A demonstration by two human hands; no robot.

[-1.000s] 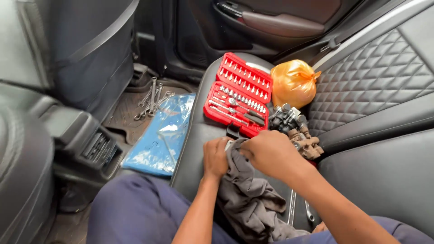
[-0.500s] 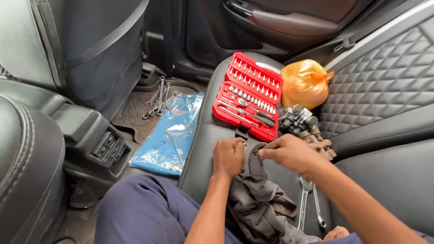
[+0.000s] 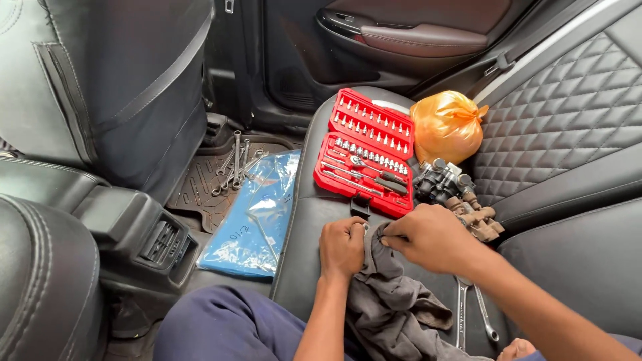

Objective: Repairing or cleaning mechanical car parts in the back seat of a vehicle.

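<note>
I sit on a black car rear seat (image 3: 307,267). My left hand (image 3: 342,246) and my right hand (image 3: 431,237) both pinch the top edge of a crumpled grey rag (image 3: 394,314) lying on the seat. What the rag covers is hidden. Just beyond my hands lies an open red socket set case (image 3: 366,150). A cluster of dark metal parts (image 3: 455,194) rests right of the case, close to my right hand. Two wrenches (image 3: 471,317) lie on the seat under my right forearm.
An orange plastic bag (image 3: 447,126) stands against the quilted seat back (image 3: 568,113). A blue plastic sheet (image 3: 254,214) and several loose wrenches (image 3: 234,167) lie on the floor mat. The front seat back (image 3: 127,87) and the centre console (image 3: 134,227) are at left.
The camera view has shifted slightly. Both hands stay at the rag's top edge, working it a little.
</note>
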